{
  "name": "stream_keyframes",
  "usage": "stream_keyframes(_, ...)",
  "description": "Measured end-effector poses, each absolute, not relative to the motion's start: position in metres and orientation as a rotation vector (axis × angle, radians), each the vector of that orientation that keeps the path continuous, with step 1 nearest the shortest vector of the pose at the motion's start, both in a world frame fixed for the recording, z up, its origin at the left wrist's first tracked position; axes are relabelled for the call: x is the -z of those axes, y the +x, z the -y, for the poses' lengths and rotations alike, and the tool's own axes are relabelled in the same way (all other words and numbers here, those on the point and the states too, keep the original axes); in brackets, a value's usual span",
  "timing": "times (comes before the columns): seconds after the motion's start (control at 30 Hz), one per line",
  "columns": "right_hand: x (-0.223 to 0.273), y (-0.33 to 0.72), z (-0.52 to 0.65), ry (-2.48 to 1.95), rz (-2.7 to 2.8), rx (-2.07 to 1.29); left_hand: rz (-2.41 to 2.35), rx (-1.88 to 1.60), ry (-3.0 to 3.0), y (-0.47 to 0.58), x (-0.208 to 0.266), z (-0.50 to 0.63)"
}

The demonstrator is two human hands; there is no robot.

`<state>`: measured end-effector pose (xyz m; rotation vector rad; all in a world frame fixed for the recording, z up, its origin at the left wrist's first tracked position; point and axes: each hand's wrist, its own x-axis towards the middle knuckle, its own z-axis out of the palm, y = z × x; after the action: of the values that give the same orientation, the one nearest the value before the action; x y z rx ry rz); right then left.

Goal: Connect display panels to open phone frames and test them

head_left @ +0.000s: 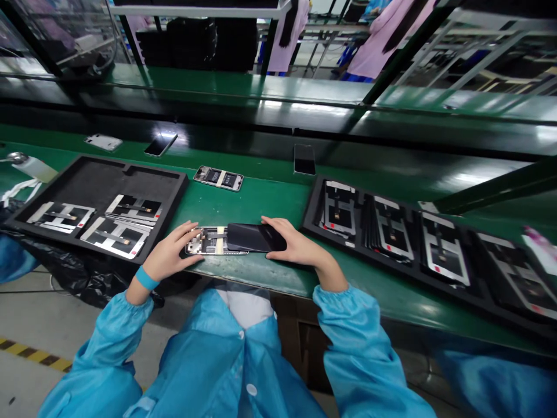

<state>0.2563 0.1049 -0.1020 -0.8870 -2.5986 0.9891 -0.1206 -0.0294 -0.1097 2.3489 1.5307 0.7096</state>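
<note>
My left hand (174, 248) grips the left end of an opened phone body (209, 239) at the bench's front edge, fingers on its far side and thumb on the near side. Its inner parts and a pale strip show. A glossy black phone panel (249, 237) covers the body's right part and juts past it to the right. My right hand (292, 242) holds this panel by its right end, between thumb and fingers. Whether the panel touches the body I cannot tell. Beyond them lies another opened phone (218, 178) with a pale strip across its dark inside.
A black foam tray (176, 200) with several phone screen parts stands at left. Another long black tray (413, 267) at right holds stacks of them. Along the back lie a dark phone (161, 143), a white phone part (103, 142) and another dark phone (304, 159). People in pink stand beyond.
</note>
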Motion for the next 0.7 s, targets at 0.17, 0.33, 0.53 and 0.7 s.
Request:
stream_keyframes(0.17, 0.102, 0.257, -0.105, -0.898, 2.598, -0.996, -1.589, -0.642, 2.421, -0.123, 0.119, 0.036)
stream_keyframes(0.33, 0.101, 0.256, -0.103, -0.893, 2.600, -0.972, -1.646, -0.516, 2.496, -0.117, 0.119, 0.036)
stream_keyframes(0.53, 0.104, 0.251, -0.103, -0.880, 2.596, -0.867, -1.660, -0.365, 2.512, -0.107, 0.103, 0.035)
stream_keyframes(0.7, 0.108, 0.248, -0.103, -0.875, 2.593, -0.832, -1.688, -0.343, 2.579, -0.107, 0.105, 0.037)
